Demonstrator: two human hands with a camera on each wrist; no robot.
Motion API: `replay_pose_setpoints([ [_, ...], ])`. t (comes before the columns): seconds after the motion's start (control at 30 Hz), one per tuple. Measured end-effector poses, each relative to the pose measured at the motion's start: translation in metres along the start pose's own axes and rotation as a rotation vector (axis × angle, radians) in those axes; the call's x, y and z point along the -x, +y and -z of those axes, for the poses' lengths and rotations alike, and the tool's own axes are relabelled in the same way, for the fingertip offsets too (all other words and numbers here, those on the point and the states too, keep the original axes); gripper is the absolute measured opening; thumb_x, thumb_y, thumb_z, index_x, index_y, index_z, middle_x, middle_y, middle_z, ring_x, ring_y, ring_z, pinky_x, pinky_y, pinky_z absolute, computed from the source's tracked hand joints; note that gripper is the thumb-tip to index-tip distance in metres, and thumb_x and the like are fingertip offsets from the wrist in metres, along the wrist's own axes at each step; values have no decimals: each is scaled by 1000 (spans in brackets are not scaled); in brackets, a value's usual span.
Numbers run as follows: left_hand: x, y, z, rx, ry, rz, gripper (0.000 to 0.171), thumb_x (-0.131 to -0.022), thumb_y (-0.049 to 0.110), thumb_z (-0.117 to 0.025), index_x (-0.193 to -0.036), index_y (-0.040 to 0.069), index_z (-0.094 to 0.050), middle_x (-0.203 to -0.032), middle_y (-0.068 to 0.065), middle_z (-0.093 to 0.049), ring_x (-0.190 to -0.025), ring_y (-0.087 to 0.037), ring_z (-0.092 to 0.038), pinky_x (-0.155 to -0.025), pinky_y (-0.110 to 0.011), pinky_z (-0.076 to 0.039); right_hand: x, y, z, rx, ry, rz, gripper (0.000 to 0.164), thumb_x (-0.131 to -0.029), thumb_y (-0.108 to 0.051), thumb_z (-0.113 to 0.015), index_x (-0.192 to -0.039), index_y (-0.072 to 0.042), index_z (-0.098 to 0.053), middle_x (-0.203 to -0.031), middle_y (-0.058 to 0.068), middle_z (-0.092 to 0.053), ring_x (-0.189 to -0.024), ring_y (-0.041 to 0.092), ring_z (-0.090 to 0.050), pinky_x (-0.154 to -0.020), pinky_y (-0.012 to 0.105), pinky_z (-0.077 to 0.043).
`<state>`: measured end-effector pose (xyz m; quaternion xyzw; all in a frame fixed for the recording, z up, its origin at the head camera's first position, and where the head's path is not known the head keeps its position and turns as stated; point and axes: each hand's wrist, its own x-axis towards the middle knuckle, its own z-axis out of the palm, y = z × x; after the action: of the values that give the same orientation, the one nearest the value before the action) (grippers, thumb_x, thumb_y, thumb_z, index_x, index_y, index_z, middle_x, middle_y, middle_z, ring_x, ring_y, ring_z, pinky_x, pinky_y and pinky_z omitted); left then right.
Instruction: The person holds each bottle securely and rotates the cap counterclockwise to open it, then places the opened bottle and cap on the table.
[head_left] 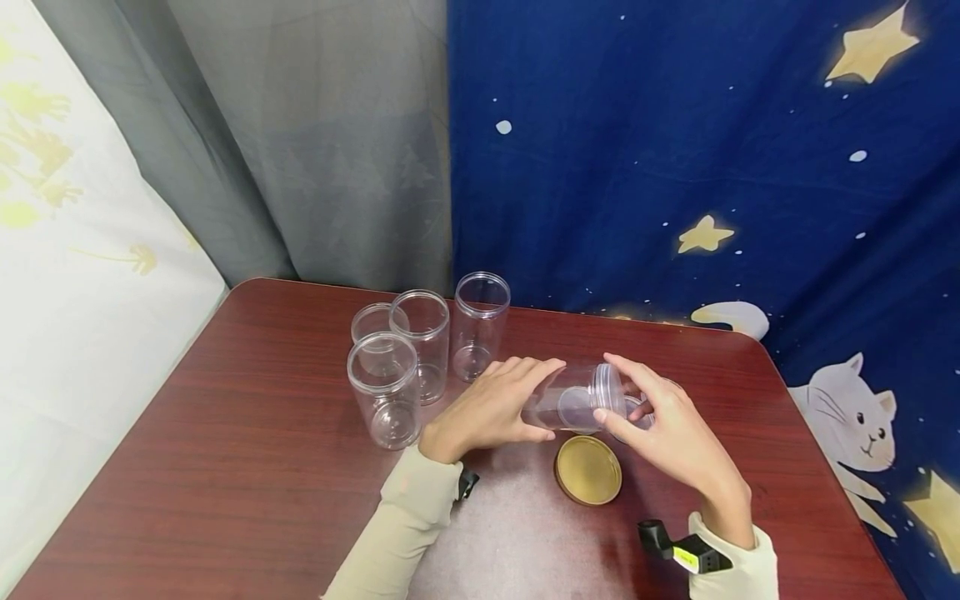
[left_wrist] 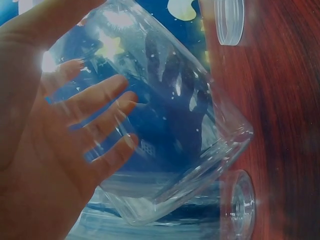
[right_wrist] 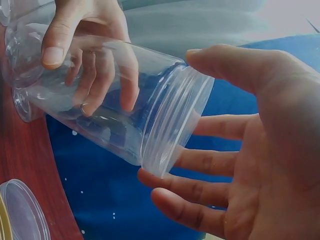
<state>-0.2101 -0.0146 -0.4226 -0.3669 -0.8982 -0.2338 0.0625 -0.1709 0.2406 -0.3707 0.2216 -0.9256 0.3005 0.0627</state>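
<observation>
A clear plastic jar lies sideways in the air between both hands, its ridged mouth end to the right. My left hand grips the jar's body, thumb on the near side and fingers on the far side; through the clear wall those fingers show in the right wrist view. At the mouth end, my right hand holds the rim between thumb and fingertips, its palm apart from the opening. Just below the jar, a gold-coloured round lid lies on the table.
Several clear jars stand upright left of my hands: a front one, a middle one, a back one, another partly hidden. A clear lid lies beside the gold one. Curtains hang behind the reddish-brown table.
</observation>
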Motion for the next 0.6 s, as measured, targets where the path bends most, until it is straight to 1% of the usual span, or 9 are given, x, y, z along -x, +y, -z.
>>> replay_pose_setpoints([
  [0.13, 0, -1, 0, 12, -5, 0, 90, -76, 48, -81, -150, 20, -39, -134, 4, -57, -118, -14, -52, -99, -35, -42, 0, 0, 0, -11, 10, 38, 68, -84, -21, -78, -145, -20, -48, -111, 2, -66, -79, 15, -64, -69, 29, -54],
  [0.27, 0, -1, 0, 27, -15, 4, 90, -76, 49, -81, -150, 20, -39, -134, 4, -57, -118, -14, -52, -99, -35, -42, 0, 0, -1, -3, 25, 62, 71, -81, -18, -80, -145, -21, -48, -117, -1, -64, -82, 14, -63, -72, 32, -54],
  [0.33, 0, -1, 1, 35, -21, 9, 90, -77, 49, -81, -151, 20, -38, -135, 4, -56, -119, -14, -52, -99, -36, -42, 1, -1, -1, 1, 30, 70, 72, -80, -18, -80, -145, -22, -48, -124, -1, -62, -85, 14, -63, -80, 36, -50],
  [0.43, 0, -1, 1, 48, -30, 17, 90, -77, 49, -81, -151, 20, -38, -135, 4, -56, -119, -13, -52, -99, -36, -42, 1, -1, -1, 6, 30, 79, 75, -79, -17, -80, -146, -24, -47, -136, -1, -56, -88, 14, -64, -92, 45, -39],
  [0.5, 0, -2, 0, 54, -35, 23, 90, -77, 49, -81, -151, 20, -38, -133, 4, -57, -118, -13, -52, -100, -35, -42, 1, -2, -1, 2, 26, 83, 76, -79, -17, -80, -147, -26, -46, -143, -2, -52, -91, 14, -65, -96, 49, -32],
  [0.6, 0, -2, 0, 60, -40, 29, 90, -77, 49, -81, -151, 20, -38, -131, 4, -57, -116, -13, -52, -99, -35, -42, 1, -2, -1, -6, 20, 101, 77, -79, -15, -79, -147, -28, -45, -146, -2, -50, -92, 14, -66, -98, 50, -30],
])
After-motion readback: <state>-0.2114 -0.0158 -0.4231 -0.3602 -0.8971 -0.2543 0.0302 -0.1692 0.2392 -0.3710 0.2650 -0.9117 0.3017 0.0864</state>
